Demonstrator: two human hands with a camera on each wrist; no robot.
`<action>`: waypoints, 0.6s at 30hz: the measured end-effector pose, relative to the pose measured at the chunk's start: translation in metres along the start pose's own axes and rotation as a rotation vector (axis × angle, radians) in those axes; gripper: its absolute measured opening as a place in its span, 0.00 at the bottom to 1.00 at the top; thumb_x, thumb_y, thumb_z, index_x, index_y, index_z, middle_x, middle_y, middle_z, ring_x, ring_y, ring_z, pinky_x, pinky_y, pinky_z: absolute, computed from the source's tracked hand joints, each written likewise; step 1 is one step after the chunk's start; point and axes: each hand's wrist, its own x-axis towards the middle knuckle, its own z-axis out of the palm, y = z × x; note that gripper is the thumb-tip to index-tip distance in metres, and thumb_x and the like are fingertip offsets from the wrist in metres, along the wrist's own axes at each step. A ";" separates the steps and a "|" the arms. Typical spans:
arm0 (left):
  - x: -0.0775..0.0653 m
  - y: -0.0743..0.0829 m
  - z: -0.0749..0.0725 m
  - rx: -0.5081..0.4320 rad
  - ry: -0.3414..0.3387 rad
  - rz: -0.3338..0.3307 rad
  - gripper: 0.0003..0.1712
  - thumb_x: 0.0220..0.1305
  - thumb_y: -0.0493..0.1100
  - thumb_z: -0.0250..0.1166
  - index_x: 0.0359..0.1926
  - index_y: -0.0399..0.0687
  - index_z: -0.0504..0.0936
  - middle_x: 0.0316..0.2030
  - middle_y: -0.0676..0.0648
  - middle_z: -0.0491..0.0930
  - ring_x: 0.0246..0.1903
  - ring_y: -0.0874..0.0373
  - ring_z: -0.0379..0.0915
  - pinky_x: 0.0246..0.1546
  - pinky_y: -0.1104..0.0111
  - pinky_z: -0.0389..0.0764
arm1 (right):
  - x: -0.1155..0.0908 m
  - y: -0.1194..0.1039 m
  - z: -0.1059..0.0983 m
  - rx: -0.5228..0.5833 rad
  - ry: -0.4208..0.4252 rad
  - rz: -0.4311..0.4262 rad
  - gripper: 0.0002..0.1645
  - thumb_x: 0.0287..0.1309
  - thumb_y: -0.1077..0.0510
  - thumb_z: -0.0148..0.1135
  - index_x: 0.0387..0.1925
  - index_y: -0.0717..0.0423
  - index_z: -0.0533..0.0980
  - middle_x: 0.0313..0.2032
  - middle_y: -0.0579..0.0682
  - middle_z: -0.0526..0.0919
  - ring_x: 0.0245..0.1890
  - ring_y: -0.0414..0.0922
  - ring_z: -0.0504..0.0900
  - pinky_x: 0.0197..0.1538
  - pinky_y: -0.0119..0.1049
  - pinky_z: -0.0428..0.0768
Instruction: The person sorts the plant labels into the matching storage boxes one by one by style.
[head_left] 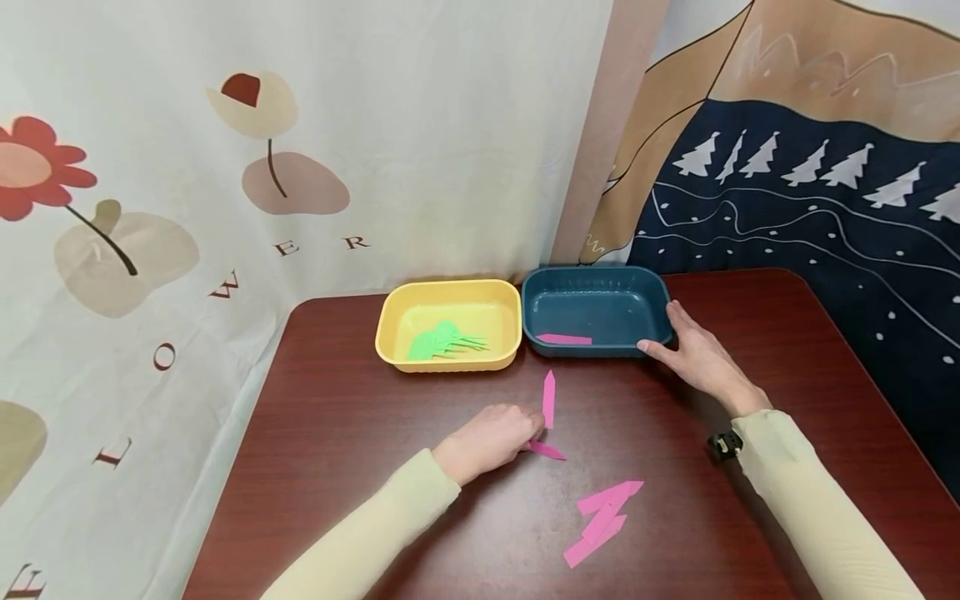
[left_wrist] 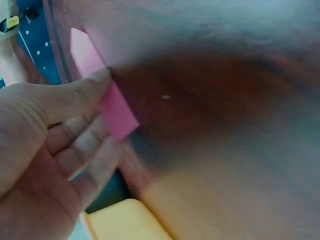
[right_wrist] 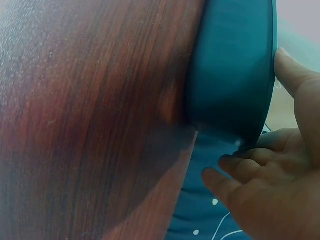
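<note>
My left hand [head_left: 498, 435] pinches a pink paper strip [left_wrist: 120, 110] with a pointed end between thumb and fingers, low over the table. In the head view the same strip [head_left: 549, 451] sticks out to the right of the fingertips. Just beyond them lies another pink strip, its point towards the blue plastic basin [head_left: 592, 352]. My right hand [head_left: 701, 354] holds that basin by its near right corner, the thumb on the front rim and the fingers along the right side. One pink strip [head_left: 566, 339] lies inside the basin.
A yellow basin [head_left: 450, 365] with green cut-outs [head_left: 435, 340] stands beside the blue one, at the table's far edge. Several pink strips [head_left: 600, 525] overlap on the dark red table [head_left: 337, 467] nearer me. Printed curtains [head_left: 450, 167] hang behind.
</note>
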 end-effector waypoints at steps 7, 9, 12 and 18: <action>-0.005 -0.004 0.001 -0.138 0.011 -0.008 0.05 0.64 0.43 0.75 0.34 0.55 0.85 0.28 0.60 0.82 0.26 0.66 0.73 0.29 0.74 0.75 | 0.000 0.000 0.002 0.015 0.004 -0.002 0.66 0.69 0.31 0.58 0.81 0.64 0.33 0.81 0.64 0.33 0.79 0.68 0.39 0.74 0.67 0.48; -0.005 -0.005 -0.001 -0.146 0.030 -0.001 0.04 0.65 0.43 0.75 0.35 0.55 0.86 0.30 0.60 0.83 0.27 0.66 0.75 0.31 0.74 0.76 | 0.000 0.000 0.002 0.017 0.002 0.000 0.65 0.70 0.32 0.59 0.81 0.64 0.33 0.81 0.64 0.33 0.79 0.68 0.39 0.73 0.67 0.48; -0.002 -0.007 -0.008 -0.142 0.100 0.014 0.03 0.66 0.43 0.74 0.37 0.55 0.87 0.32 0.59 0.84 0.31 0.66 0.77 0.36 0.73 0.79 | 0.001 0.000 0.002 0.023 0.002 0.002 0.65 0.70 0.32 0.58 0.81 0.64 0.32 0.81 0.64 0.32 0.79 0.68 0.39 0.73 0.68 0.48; 0.012 -0.015 -0.024 -0.184 0.318 0.031 0.04 0.65 0.39 0.74 0.40 0.51 0.87 0.35 0.55 0.85 0.38 0.62 0.81 0.45 0.69 0.81 | 0.000 0.002 0.003 0.025 0.015 -0.007 0.66 0.69 0.30 0.58 0.81 0.64 0.33 0.81 0.64 0.33 0.79 0.67 0.40 0.74 0.67 0.48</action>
